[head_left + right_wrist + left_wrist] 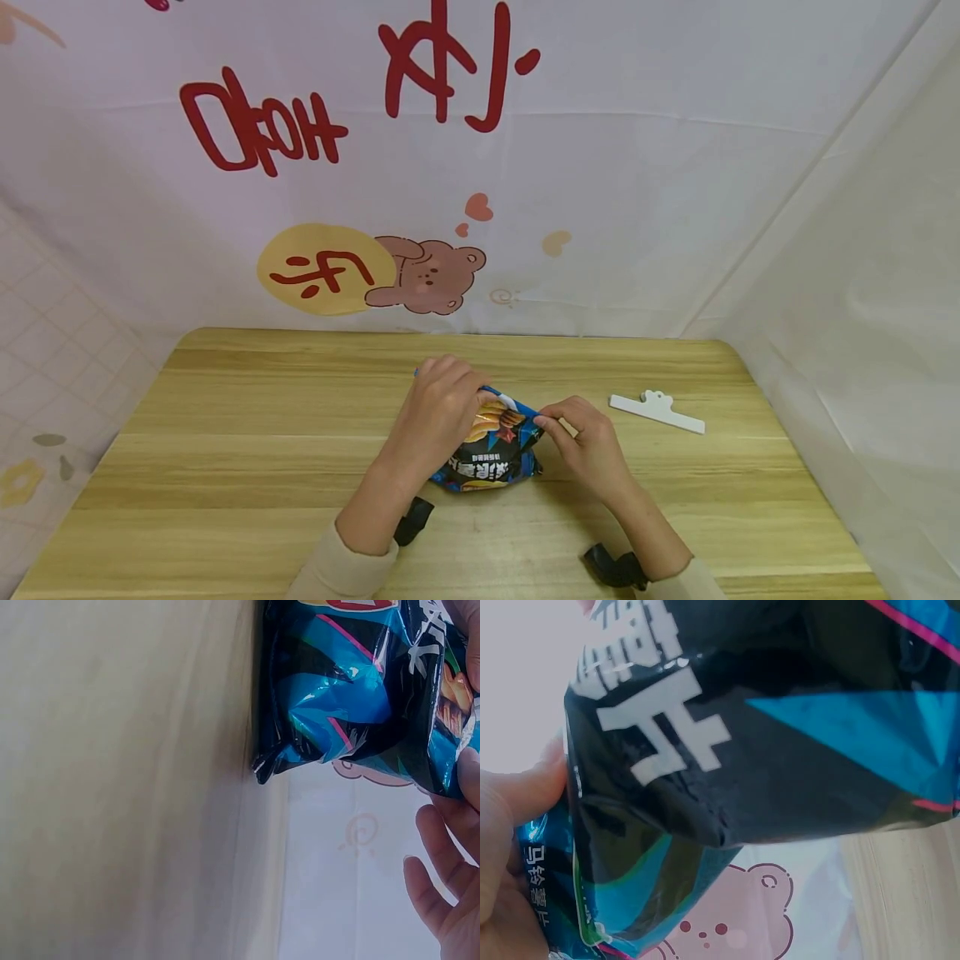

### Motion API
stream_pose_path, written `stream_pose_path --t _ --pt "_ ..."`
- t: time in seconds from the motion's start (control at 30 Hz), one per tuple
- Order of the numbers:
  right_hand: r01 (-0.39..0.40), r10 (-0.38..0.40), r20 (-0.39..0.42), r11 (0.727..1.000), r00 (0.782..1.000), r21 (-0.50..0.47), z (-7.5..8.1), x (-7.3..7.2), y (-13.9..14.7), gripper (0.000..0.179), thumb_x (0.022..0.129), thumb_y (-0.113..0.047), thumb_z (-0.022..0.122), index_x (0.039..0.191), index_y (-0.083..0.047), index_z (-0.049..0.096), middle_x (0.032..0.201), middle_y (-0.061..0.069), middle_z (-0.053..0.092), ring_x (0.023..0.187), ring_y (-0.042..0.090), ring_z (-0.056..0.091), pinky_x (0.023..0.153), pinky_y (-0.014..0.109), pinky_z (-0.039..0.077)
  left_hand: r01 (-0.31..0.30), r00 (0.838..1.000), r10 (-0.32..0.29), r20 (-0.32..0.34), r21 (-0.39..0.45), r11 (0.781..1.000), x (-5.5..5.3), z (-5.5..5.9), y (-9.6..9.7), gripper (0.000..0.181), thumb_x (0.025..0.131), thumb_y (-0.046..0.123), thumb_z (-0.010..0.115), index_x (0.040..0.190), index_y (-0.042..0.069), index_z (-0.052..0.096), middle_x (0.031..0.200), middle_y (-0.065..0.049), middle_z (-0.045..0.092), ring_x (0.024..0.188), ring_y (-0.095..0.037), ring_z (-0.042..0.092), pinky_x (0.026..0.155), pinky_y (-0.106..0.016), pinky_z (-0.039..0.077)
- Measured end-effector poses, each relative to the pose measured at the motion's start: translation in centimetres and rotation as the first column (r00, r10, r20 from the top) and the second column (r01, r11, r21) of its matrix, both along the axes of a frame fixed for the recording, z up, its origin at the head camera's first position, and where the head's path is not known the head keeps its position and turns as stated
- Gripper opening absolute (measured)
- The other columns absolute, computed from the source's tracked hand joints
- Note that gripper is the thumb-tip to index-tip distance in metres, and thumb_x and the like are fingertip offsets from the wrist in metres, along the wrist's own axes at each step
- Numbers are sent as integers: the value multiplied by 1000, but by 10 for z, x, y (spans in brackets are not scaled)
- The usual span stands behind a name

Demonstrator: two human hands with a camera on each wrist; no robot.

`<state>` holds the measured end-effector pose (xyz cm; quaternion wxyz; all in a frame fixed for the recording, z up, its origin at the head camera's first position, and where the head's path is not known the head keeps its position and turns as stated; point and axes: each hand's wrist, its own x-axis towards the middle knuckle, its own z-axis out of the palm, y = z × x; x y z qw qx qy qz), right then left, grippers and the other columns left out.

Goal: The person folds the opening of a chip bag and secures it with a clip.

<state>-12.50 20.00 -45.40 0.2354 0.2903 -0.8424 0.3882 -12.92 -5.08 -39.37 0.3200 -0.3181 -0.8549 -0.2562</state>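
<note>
Holding a bag [491, 454], left hand [438, 408] and right hand [587, 439] have a white clip [657, 408] nearby.

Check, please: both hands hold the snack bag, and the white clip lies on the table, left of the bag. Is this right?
Not quite: the head view shows the white clip on the table, right of the snack bag. The left hand and right hand do hold the bag.
</note>
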Motion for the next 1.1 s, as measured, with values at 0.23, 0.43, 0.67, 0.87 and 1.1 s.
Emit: stream_pose_path --t 0.23,0.43,0.67,0.87,1.1 --pt "5 -2 -76 999 997 47 3 -2 -1 23 81 9 83 91 -10 75 88 -5 71 81 12 63 75 21 50 -12 1000 12 3 -14 1000 0 2 0 11 86 12 87 91 8 77 87 -1 73 86 -22 65 76 -36 46" --pt "8 -2 -92 997 996 72 2 -2 0 22 82 8 83 93 -9 76 88 -5 71 79 12 61 73 20 48 -33 999 33 -1 -32 999 0 2 0 10 88 14 86 91 9 77 89 -1 74 87 -22 65 75 -36 46" --pt "-6 11 -67 997 998 78 1 -1 3 3 96 -7 74 96 -8 77 90 -4 72 81 12 63 76 19 48 -21 1000 21 22 -8 1000 1 2 -2 11 88 13 86 92 7 77 89 -1 73 87 -21 64 73 -34 44" --pt "-18 22 -58 997 998 79 1 -2 3 13 90 3 78 97 -8 77 90 -5 72 81 12 64 77 19 50 -34 999 34 14 -44 998 1 3 -3 10 88 10 86 94 7 78 91 -2 74 87 -22 65 72 -34 44" --pt "-15 17 -27 995 999 95 6 -1 5 21 84 6 83 98 -9 78 91 -5 73 81 10 64 70 33 55 -10 1000 10 6 -36 999 -1 3 -3 9 89 9 84 94 7 78 91 -2 73 87 -22 64 71 -34 42"
